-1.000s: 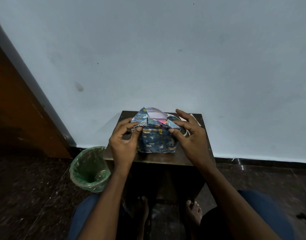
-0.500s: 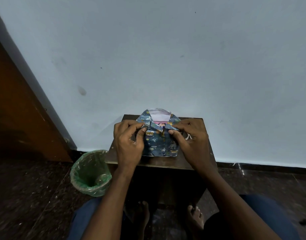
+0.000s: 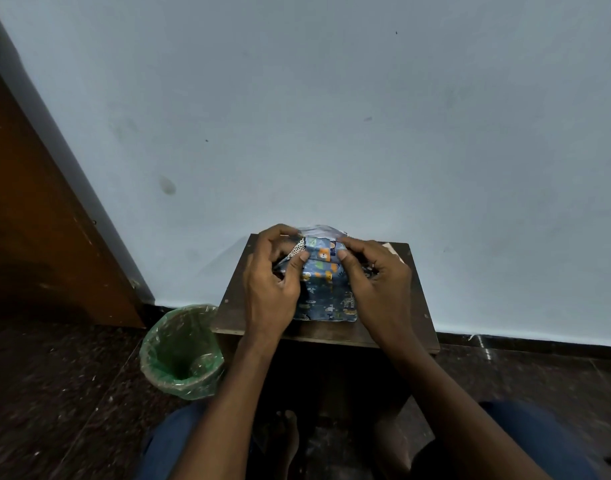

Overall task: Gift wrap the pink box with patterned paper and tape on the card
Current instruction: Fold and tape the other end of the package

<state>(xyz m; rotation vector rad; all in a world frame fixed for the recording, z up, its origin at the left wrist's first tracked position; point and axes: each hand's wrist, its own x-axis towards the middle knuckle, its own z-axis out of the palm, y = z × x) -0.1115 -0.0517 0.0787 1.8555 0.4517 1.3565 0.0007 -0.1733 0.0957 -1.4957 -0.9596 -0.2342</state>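
The pink box (image 3: 326, 292), wrapped in patterned paper (image 3: 317, 252), stands mid-counter (image 3: 414, 327), well right of the green bin (image 3: 181, 351). Left hand (image 3: 271, 282) and right hand (image 3: 376, 282) pinch its top flaps. The paper looks thin and tearable, so holding at the creases seems best.

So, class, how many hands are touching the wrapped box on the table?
2. The left hand grips the wrapped box's left side; the right hand grips its right side, both pinching paper folds.

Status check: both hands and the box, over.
Left hand, right hand pinching paper flaps. Box on stool, top fold unfinished. Nothing in the way.
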